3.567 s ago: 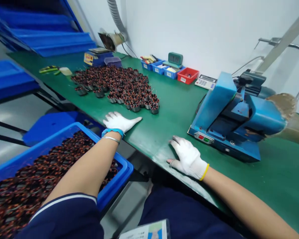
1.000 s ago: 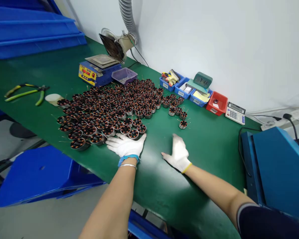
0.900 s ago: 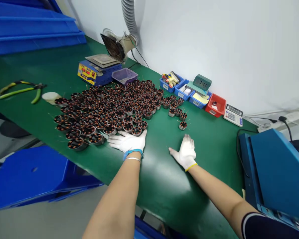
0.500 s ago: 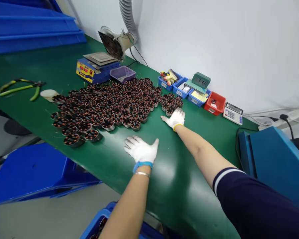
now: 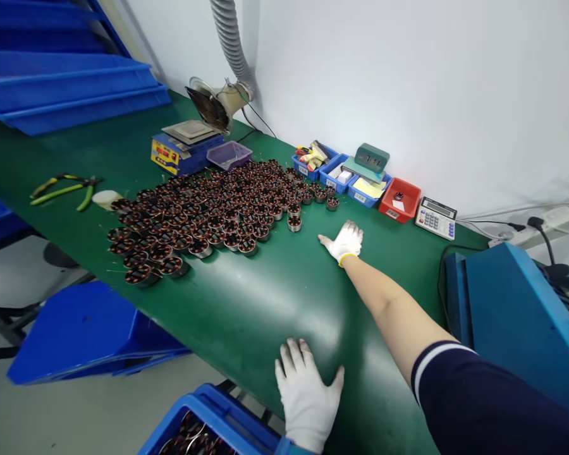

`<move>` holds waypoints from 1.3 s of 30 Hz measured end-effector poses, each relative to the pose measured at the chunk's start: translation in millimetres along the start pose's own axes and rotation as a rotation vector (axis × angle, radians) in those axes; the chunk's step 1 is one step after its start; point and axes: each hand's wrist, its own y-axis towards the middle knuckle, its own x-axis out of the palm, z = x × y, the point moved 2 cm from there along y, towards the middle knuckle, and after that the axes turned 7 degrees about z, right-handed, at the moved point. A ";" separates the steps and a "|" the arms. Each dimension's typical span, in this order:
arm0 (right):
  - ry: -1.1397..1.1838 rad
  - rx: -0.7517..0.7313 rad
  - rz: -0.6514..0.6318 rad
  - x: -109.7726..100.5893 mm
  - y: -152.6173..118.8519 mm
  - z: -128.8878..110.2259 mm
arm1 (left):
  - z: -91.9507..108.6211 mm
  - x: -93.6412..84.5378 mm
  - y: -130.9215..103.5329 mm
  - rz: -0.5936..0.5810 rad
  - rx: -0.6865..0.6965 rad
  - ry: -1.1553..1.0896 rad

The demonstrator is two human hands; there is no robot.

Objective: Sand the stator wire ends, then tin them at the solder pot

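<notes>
Copper-wound motor stators (image 5: pixel 208 208) with silvery rims stand in a dense cluster on the green tabletop (image 5: pixel 246 297). My right hand (image 5: pixel 345 242), in a white glove with a yellow cuff, lies beside the cluster's right end. Its fingers are stretched out and hold nothing. One stator (image 5: pixel 294 223) stands at the cluster's right edge, to the left of that hand. Near the table's front edge is my left hand (image 5: pixel 308 395), also white-gloved, palm down with fingers spread and empty. A blue crate (image 5: pixel 171 420) with more stators in it sits below the table edge.
Small blue bins (image 5: pixel 313 165), a red bin (image 5: pixel 400 200) and a calculator (image 5: pixel 436 218) line the wall. Pliers (image 5: pixel 66 189), a yellow-blue electronic unit (image 5: pixel 184 155) and a purple tray (image 5: pixel 229 155) lie left and behind. A blue machine housing (image 5: pixel 516 316) stands right.
My left hand has drawn back from near the cluster to the table's front edge. My right hand has moved slightly away from the stators, and those at the right end sit differently.
</notes>
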 end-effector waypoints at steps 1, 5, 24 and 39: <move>-0.002 0.025 0.006 -2.9 9.0 4.6 | 0.8 1.4 -6.5 0.012 0.006 -0.006; 0.032 -0.055 0.003 -1.1 62.6 -2.7 | -2.4 10.6 -14.3 -0.074 -0.038 0.031; 0.066 -0.748 -0.224 -10.0 -124.8 -27.0 | 25.6 -22.3 22.9 -0.168 -0.139 0.085; -0.235 -0.597 -0.072 -137.5 -374.6 33.1 | -111.9 -250.7 -354.7 0.145 -0.633 -0.045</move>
